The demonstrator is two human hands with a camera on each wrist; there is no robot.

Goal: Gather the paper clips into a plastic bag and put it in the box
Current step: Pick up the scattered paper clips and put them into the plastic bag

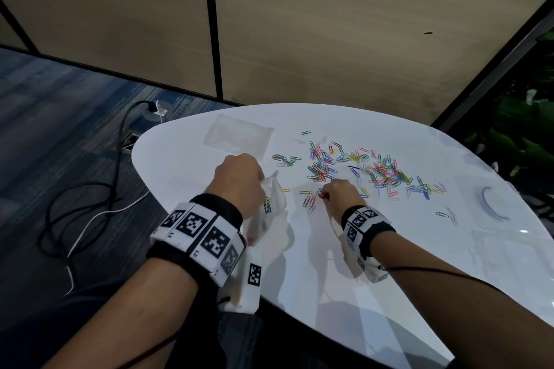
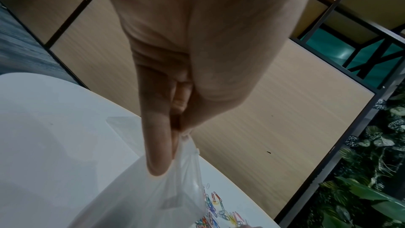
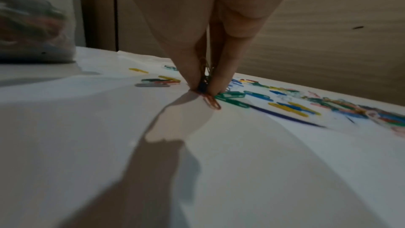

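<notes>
Coloured paper clips (image 1: pixel 359 168) lie scattered over the middle of the white table (image 1: pixel 329 263). My left hand (image 1: pixel 236 180) pinches the rim of a clear plastic bag (image 1: pixel 271 204) and holds it up near the table's left edge; some clips show inside it. In the left wrist view the left hand (image 2: pixel 181 131) grips the bag (image 2: pixel 153 197) at its top. My right hand (image 1: pixel 323 193) is down at the near edge of the pile. Seen from the right wrist, the right hand (image 3: pixel 205 89) pinches a few paper clips (image 3: pixel 210 101) against the table, the bag (image 3: pixel 32 23) blurred at far left.
A second flat clear bag (image 1: pixel 238 136) lies on the table beyond my left hand. A clear plastic box (image 1: pixel 509 252) and a round lid-like shape (image 1: pixel 494 204) sit at the right. Cables (image 1: pixel 90 204) run over the floor on the left. Wooden partitions stand behind.
</notes>
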